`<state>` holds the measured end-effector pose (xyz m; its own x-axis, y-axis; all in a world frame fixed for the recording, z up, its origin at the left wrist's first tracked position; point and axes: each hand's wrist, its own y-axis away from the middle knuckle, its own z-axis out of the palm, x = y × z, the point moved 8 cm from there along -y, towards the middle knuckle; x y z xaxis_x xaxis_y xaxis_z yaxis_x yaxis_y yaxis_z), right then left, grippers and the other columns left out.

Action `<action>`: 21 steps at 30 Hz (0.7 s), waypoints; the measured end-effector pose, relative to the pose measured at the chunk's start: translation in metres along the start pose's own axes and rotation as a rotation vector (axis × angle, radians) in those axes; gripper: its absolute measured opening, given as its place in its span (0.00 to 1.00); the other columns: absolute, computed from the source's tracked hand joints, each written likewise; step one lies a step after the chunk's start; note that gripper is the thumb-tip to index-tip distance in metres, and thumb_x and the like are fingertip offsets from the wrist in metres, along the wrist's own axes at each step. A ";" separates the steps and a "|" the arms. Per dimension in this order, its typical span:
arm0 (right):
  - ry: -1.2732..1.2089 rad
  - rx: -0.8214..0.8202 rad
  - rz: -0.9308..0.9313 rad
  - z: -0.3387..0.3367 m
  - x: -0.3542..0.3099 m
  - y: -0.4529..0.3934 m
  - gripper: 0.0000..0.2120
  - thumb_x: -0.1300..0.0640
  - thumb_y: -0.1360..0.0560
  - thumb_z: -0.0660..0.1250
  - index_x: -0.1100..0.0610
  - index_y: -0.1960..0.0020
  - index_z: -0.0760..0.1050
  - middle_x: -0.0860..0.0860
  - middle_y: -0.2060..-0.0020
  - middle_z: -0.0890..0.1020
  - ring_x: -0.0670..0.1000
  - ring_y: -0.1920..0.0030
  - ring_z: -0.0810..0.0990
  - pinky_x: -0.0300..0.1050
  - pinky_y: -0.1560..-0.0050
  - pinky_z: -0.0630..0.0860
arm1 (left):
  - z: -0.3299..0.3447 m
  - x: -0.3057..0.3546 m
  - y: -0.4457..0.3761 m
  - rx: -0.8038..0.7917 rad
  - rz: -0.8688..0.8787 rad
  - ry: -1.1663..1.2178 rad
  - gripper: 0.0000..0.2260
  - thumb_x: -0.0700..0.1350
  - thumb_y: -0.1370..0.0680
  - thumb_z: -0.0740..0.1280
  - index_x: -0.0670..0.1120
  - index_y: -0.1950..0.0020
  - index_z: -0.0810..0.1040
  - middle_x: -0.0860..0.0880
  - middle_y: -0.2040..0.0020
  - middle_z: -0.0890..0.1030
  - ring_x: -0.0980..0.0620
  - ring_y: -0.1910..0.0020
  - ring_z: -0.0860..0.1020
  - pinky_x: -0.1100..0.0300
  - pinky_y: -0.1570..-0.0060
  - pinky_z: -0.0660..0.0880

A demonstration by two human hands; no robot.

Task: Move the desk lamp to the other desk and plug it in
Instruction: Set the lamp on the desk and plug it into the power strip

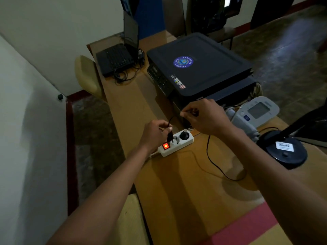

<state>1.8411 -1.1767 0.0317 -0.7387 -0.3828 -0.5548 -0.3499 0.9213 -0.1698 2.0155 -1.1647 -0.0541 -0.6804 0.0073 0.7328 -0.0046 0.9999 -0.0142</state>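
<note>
Left hand (155, 133) pinches plug (170, 135) upright, prongs down, over power strip (175, 143); right hand (203, 115) pinches cord (215, 165); lamp (283, 149) near tabletop (185, 191) right edge.

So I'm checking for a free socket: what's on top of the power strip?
On the power strip: a lit red switch, a black plug seated in the far socket, and the left hand holding the lamp plug over the middle one. That plug hides part of its socket.
</note>
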 end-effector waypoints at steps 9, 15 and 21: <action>-0.004 -0.035 0.041 0.009 0.020 0.005 0.08 0.53 0.21 0.68 0.52 0.46 0.85 0.47 0.54 0.87 0.45 0.56 0.82 0.39 0.60 0.73 | 0.011 -0.015 -0.004 0.065 -0.015 -0.030 0.09 0.48 0.24 0.73 0.42 0.51 0.85 0.48 0.58 0.86 0.52 0.59 0.84 0.53 0.57 0.83; 0.010 -0.057 0.011 0.017 0.022 0.012 0.09 0.53 0.20 0.67 0.54 0.44 0.83 0.48 0.52 0.86 0.44 0.56 0.82 0.39 0.56 0.77 | 0.023 -0.012 0.000 0.021 0.040 -0.076 0.10 0.49 0.25 0.74 0.43 0.55 0.84 0.48 0.60 0.86 0.55 0.63 0.84 0.60 0.65 0.81; -0.001 -0.005 0.043 0.022 0.031 0.022 0.09 0.53 0.20 0.67 0.54 0.45 0.84 0.48 0.50 0.86 0.43 0.55 0.82 0.32 0.61 0.71 | 0.028 -0.013 0.000 0.045 0.030 -0.061 0.10 0.49 0.26 0.75 0.42 0.55 0.83 0.47 0.61 0.85 0.56 0.65 0.83 0.64 0.68 0.80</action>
<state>1.8229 -1.1669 -0.0074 -0.7524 -0.3424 -0.5627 -0.3203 0.9367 -0.1417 2.0043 -1.1648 -0.0828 -0.7244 0.0353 0.6885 -0.0151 0.9976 -0.0670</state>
